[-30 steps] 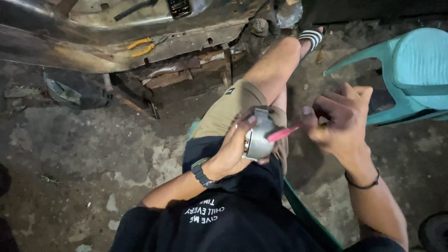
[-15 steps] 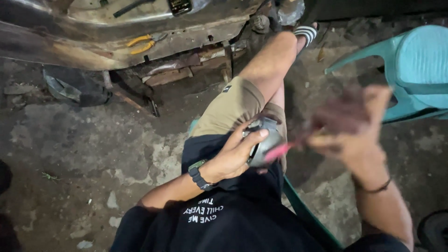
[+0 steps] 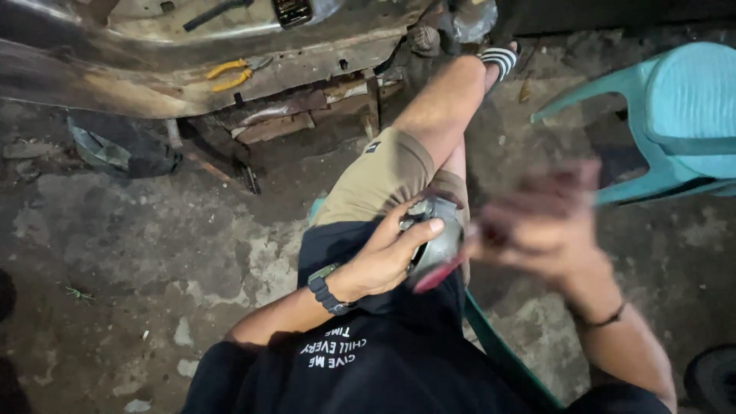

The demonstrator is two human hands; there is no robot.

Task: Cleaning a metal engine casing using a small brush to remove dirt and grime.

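Left hand (image 3: 383,257) grip clamped around grey metal part (image 3: 438,244); blurred right hand (image 3: 540,226) perhaps pinching red tool (image 3: 433,276).

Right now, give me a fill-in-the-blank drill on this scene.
1. The left hand holds a round grey metal part over the ____.
2. The blurred right hand holds a ____ tool.
3. The pliers have ____ handles.
4. The chair is ____.

Missing: lap; red; yellow; teal

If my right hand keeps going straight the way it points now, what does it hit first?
Probably the grey metal part held by your left hand. The right hand is motion-blurred, pointing left with a pink-red tool, so depth is uncertain.
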